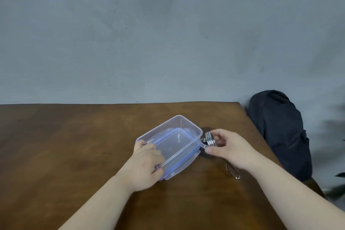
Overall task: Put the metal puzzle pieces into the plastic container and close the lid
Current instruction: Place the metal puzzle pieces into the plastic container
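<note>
A clear plastic container (pixel 188 125) stands open on the brown table, resting on its blue-rimmed lid (pixel 183 169), whose flaps stick out underneath. My left hand (pixel 147 162) grips the container's near left rim. My right hand (pixel 229 147) holds a bunch of metal puzzle rings (pixel 210 141) just right of the container's right wall, slightly above the table. Another metal puzzle piece (pixel 233 172), long and looped, lies on the table under my right wrist, partly hidden. The container looks empty inside.
The wooden table (pixel 74 145) ends at a right edge close to my right arm. A dark bag or cloth-covered object (pixel 280 132) stands beyond that edge. A grey wall rises behind the table.
</note>
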Tool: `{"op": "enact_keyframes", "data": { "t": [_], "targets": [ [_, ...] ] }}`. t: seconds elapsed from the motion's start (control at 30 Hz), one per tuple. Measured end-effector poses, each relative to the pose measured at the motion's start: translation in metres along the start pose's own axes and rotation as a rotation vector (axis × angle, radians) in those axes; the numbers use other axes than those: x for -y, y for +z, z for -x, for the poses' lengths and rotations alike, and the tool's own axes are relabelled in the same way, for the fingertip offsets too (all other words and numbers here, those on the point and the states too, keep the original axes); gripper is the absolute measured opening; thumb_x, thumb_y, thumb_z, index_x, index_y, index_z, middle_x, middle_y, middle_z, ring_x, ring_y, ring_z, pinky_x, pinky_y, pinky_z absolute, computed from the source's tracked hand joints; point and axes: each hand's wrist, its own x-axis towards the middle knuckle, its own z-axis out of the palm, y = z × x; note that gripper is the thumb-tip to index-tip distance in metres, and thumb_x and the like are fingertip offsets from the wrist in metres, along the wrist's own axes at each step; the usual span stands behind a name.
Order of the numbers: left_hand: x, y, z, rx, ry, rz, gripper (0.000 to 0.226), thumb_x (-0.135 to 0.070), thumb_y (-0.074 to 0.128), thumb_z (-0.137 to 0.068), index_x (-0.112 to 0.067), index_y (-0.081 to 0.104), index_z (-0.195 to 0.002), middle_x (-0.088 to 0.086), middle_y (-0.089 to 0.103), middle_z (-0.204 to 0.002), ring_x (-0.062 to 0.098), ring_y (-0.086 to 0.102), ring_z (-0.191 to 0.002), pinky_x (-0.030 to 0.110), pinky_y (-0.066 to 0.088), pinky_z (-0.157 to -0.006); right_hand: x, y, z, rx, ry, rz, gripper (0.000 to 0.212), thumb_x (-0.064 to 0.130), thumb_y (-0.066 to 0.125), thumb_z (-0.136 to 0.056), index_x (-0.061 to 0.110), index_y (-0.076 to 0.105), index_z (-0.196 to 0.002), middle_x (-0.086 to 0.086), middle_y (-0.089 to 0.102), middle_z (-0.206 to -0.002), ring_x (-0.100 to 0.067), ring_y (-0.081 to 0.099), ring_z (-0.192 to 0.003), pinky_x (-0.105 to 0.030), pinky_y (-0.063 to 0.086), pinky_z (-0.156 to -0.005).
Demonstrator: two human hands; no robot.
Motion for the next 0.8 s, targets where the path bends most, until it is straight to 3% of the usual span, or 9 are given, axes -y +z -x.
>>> {"op": "enact_keyframes", "data": {
  "t": [0.1, 0.2, 0.3, 0.47, 0.57, 0.67, 0.73, 0.8],
  "targets": [
    [0.000, 0.005, -0.004, -0.024, -0.002, 0.006, 0.023, -0.017, 0.051, -0.074, -0.020, 0.038, -0.055, -0.006, 0.036, -0.064, 0.013, 0.037, -0.073, 0.038, 0.028, -0.090, -0.010, 0.009, 0.004, 0.081, -0.017, 0.222, 0.061, 0.056, 0.085, -0.064, 0.043, 0.065, -0.120, 0.023, 0.070, -0.108, 0.003, 0.064, -0.099, -0.026, 0.052, -0.090],
    [0.001, 0.007, -0.006, -0.021, -0.020, 0.027, 0.019, -0.021, 0.047, -0.075, -0.019, 0.044, -0.056, -0.006, 0.039, -0.073, 0.012, 0.038, -0.081, 0.041, 0.027, -0.093, -0.007, 0.013, 0.007, 0.139, -0.084, 0.379, 0.066, 0.057, 0.081, -0.072, 0.043, 0.057, -0.132, 0.026, 0.059, -0.117, -0.001, 0.057, -0.105, -0.022, 0.046, -0.091],
    [0.002, 0.009, -0.007, -0.038, -0.017, 0.021, 0.018, -0.020, 0.047, -0.075, -0.020, 0.042, -0.058, -0.007, 0.038, -0.083, 0.011, 0.037, -0.091, 0.040, 0.019, -0.105, -0.004, 0.014, 0.005, 0.233, -0.135, 0.535, 0.065, 0.057, 0.077, -0.075, 0.041, 0.056, -0.134, 0.018, 0.061, -0.122, -0.008, 0.057, -0.111, -0.026, 0.047, -0.093],
    [0.011, 0.010, -0.006, -0.013, -0.057, -0.020, 0.018, -0.021, 0.054, -0.082, -0.027, 0.047, -0.066, -0.008, 0.045, -0.109, 0.019, 0.039, -0.120, 0.054, 0.000, -0.119, -0.011, 0.016, -0.002, 0.288, -0.196, 0.780, 0.059, 0.064, 0.073, -0.070, 0.032, 0.064, -0.118, 0.009, 0.066, -0.109, -0.018, 0.059, -0.106, -0.036, 0.047, -0.093],
    [0.009, 0.013, 0.000, -0.069, -0.122, 0.076, 0.006, -0.036, 0.055, -0.080, -0.030, 0.052, -0.080, -0.010, 0.045, -0.118, 0.020, 0.036, -0.131, 0.052, 0.000, -0.120, -0.015, 0.017, -0.002, 0.298, -0.209, 0.791, 0.069, 0.068, 0.070, -0.069, 0.031, 0.061, -0.127, 0.007, 0.065, -0.111, -0.018, 0.058, -0.107, -0.037, 0.045, -0.097],
    [0.005, 0.020, 0.008, -0.184, -0.242, 0.208, 0.046, -0.050, 0.062, -0.075, -0.029, 0.052, -0.114, -0.005, 0.042, -0.138, 0.020, 0.025, -0.144, 0.050, 0.012, -0.120, -0.015, 0.008, 0.000, 0.253, -0.179, 0.547, 0.058, 0.059, 0.069, -0.077, 0.035, 0.061, -0.129, 0.010, 0.064, -0.110, -0.012, 0.056, -0.105, -0.033, 0.045, -0.096],
    [0.002, 0.025, 0.014, -0.273, -0.363, 0.311, 0.078, -0.055, 0.069, -0.070, -0.022, 0.043, -0.135, -0.001, 0.034, -0.151, 0.018, 0.014, -0.149, 0.047, 0.016, -0.119, -0.019, -0.001, -0.007, 0.072, -0.157, 0.370, 0.038, 0.042, 0.069, -0.086, 0.035, 0.067, -0.123, 0.011, 0.065, -0.102, -0.012, 0.058, -0.102, -0.033, 0.048, -0.090],
    [-0.001, 0.027, 0.015, -0.281, -0.503, 0.389, 0.106, -0.055, 0.082, -0.064, -0.020, 0.029, -0.149, 0.000, 0.023, -0.159, 0.010, 0.006, -0.150, 0.047, 0.019, -0.120, -0.025, -0.006, -0.023, -0.093, -0.052, 0.376, 0.035, 0.033, 0.067, -0.089, 0.027, 0.068, -0.123, 0.008, 0.065, -0.105, -0.017, 0.060, -0.104, -0.033, 0.048, -0.089]
  ]
}}
